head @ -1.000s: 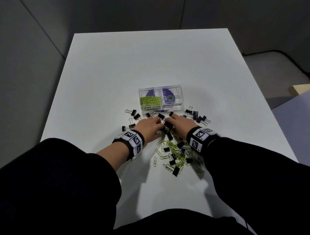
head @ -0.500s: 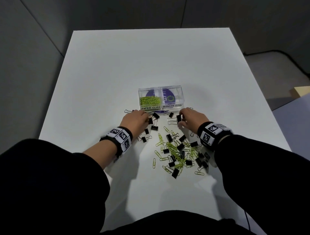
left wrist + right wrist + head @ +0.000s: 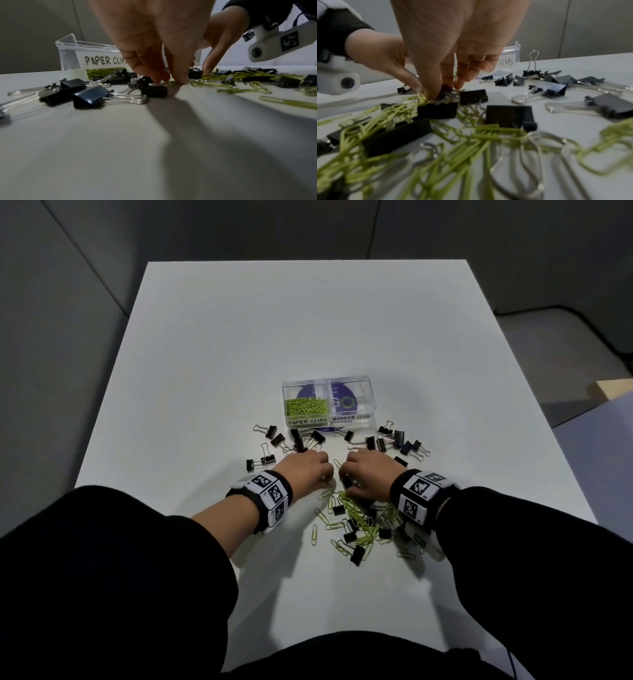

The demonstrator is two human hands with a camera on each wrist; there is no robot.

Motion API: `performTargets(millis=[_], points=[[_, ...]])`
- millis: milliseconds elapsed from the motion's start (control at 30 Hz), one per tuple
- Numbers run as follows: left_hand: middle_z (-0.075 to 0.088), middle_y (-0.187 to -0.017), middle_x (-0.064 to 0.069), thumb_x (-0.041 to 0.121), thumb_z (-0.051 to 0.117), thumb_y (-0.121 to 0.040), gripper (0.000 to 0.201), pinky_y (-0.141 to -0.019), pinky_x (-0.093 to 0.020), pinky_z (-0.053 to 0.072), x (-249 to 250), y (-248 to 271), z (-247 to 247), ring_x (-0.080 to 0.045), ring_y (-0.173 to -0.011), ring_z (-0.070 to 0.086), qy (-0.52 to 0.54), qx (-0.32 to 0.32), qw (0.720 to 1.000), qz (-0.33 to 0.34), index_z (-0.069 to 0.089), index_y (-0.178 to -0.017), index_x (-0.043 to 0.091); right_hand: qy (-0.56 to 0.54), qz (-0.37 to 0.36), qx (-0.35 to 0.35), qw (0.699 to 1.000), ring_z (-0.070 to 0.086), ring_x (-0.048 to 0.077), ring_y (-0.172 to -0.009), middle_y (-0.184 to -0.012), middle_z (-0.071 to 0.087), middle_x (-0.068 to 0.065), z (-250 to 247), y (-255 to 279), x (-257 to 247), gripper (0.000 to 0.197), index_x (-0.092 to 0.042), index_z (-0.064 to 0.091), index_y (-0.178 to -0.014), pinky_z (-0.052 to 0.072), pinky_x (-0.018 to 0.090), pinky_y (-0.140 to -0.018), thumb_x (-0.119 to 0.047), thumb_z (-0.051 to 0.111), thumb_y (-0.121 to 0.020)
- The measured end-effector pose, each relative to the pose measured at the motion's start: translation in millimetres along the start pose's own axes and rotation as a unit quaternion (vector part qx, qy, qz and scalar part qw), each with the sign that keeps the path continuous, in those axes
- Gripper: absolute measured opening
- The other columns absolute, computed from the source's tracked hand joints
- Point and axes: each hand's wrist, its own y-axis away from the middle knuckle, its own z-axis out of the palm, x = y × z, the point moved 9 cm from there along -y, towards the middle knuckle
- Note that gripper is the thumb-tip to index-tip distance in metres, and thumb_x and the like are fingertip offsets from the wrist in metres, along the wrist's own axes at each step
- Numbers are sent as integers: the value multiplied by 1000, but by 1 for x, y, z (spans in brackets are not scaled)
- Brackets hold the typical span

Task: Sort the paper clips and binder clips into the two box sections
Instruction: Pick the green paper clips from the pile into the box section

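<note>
A clear two-section box (image 3: 328,380) stands mid-table. Its left section, labelled PAPER CLIPS (image 3: 104,60), holds green paper clips (image 3: 306,408); the right, labelled BINDER CLIPS (image 3: 351,417), shows only a purple disc beneath. A mixed pile of green paper clips and black binder clips (image 3: 359,522) lies near me. My left hand (image 3: 308,470) points down at the pile's far edge, thumb and fingertips (image 3: 182,80) pinching a green paper clip (image 3: 173,82) on the table. My right hand (image 3: 366,470) is beside it, thumb and fingers (image 3: 435,86) pinching a black binder clip (image 3: 446,88).
Loose black binder clips lie in two groups in front of the box, one to the left (image 3: 274,440) and one to the right (image 3: 399,440). The white table (image 3: 308,320) ends at its right edge (image 3: 561,474); a tan object (image 3: 613,392) sits beyond it.
Half a second ago my hands were apart just in front of the box. Both have drawn back toward me and come together at the pile's far edge, fingertips now down on clips.
</note>
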Motion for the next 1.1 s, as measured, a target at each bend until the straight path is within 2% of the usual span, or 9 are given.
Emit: performTargets(millis=[100, 200, 333, 433, 533, 700, 867, 967, 1100], points=[[53, -119, -10, 26, 46, -95, 31, -93, -39, 44, -3, 0, 3, -26, -112, 48, 28, -22, 999, -21, 57, -117, 8, -36, 16, 27, 999, 52, 24, -109, -117, 58, 7, -10, 2, 7, 38, -13, 56, -118, 44, 34, -92, -36, 56, -88], [55, -115, -11, 21, 47, -94, 25, -89, -35, 44, -5, 1, 4, -26, -108, 51, 58, -26, 998, -31, 57, -110, 5, -54, 89, 70, 992, 52, 22, -107, -115, 58, 5, -30, 5, 36, 33, -13, 54, -117, 43, 29, -85, -33, 54, -90], [58, -109, -9, 21, 47, -94, 19, -82, -30, 42, -5, 1, 5, -24, -102, 53, 66, -26, 997, -37, 57, -104, 8, -23, 158, 39, 986, 46, 26, -117, -123, 55, 8, -26, 9, 66, 39, -12, 51, -123, 45, 37, -88, -33, 54, -91], [55, -114, -6, 26, 48, -94, 25, -84, -33, 46, -3, 1, 3, -23, -104, 54, 44, -21, 999, -23, 58, -110, 11, -21, 148, 45, 988, 45, 26, -120, -129, 50, 8, -21, 11, 63, 45, -12, 48, -129, 45, 37, -93, -31, 57, -89], [53, -118, -3, 33, 47, -94, 31, -82, -32, 47, 10, 0, -9, -20, -105, 53, 23, 31, 999, 9, 56, -118, 17, -30, 124, 72, 989, 51, 25, -113, -123, 54, 6, -26, 22, 53, 33, -15, 53, -122, 45, 34, -85, -26, 54, -90], [52, -124, -4, 32, 48, -94, 37, -82, -35, 48, 61, -14, -8, -22, -110, 52, -35, 30, 996, 78, 50, -128, 20, -25, 146, 5, 989, 53, 20, -112, -122, 57, 0, -2, 65, 49, 32, -21, 51, -121, 46, 34, -81, -35, 47, -92], [53, -124, -7, 26, 51, -93, 36, -85, -36, 48, 73, -20, -3, -25, -109, 52, -78, 19, 994, 76, 50, -128, 19, -20, 187, -13, 982, 53, 23, -111, -122, 54, 4, 24, 80, 46, 37, -20, 48, -122, 48, 35, -81, -41, 48, -92], [52, -126, -6, 28, 54, -91, 36, -87, -35, 45, 74, -20, -2, -24, -111, 50, -83, 22, 993, 77, 51, -126, 17, -35, 212, 4, 977, 54, 26, -109, -117, 55, 8, 25, 78, 45, 32, -15, 50, -116, 47, 36, -80, -36, 47, -92], [55, -124, -1, 35, 55, -89, 38, -91, -32, 39, 64, -17, -4, -21, -113, 48, -25, 25, 998, 53, 50, -123, 18, -86, 197, -4, 976, 54, 27, -107, -116, 56, 9, 27, 75, 47, 25, -12, 52, -113, 47, 37, -82, -27, 48, -93]])
